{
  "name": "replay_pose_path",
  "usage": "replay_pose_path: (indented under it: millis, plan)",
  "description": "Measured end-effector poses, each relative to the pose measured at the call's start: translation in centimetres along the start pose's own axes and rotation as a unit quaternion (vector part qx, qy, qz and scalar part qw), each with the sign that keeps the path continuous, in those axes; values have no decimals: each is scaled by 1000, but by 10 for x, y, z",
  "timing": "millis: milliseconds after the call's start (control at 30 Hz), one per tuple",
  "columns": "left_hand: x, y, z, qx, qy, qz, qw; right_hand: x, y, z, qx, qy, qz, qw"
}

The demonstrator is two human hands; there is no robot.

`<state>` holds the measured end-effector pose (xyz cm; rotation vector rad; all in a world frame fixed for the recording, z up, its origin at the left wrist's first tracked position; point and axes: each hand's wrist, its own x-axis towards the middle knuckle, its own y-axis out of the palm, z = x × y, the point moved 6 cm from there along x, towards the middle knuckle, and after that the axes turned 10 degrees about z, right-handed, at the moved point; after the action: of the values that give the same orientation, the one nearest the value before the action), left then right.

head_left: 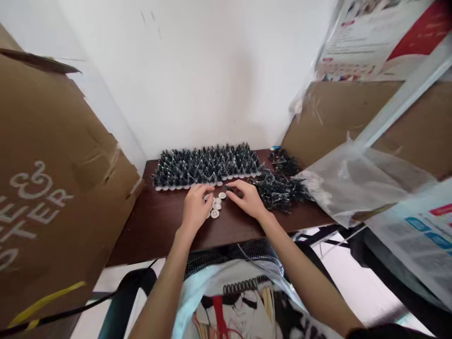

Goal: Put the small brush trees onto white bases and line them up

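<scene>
My left hand (196, 206) is over the left side of a small heap of round white discs (215, 213), thumb and forefinger apart, with nothing visible between them. Across from it, my right hand (250, 200) pinches a small dark miniature tree (229, 189) between thumb and forefinger. One white disc (222, 195) lies between the two hands. Behind them, miniature trees (208, 165) with frosted tips and white bases stand upright in close rows. A loose pile of dark trees (282, 190) lies to the right of my right hand.
The dark brown table (158, 230) meets a white wall (212, 84). A large cardboard box (52, 165) borders the left side. On the right are another cardboard box (318, 122), a clear plastic bag (342, 174) and another small dark bundle (285, 164).
</scene>
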<state>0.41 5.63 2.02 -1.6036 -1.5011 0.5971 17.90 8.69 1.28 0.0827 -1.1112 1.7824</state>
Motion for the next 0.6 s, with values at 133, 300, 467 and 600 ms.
replay_pose_path:
  millis: [133, 300, 467, 600]
  plan:
    - [21, 5, -17, 41, 74, 111, 990, -2, -3, 5, 9, -17, -13, 1000]
    - [36, 13, -23, 77, 124, 193, 970, -1, -7, 10, 10, -20, -27, 999]
    - [46, 21, -23, 103, 125, 223, 961, -1, -10, 12, 17, -15, -29, 999]
    - [53, 23, -27, 122, 121, 251, 953, -1, -11, 12, 15, -4, -30, 999]
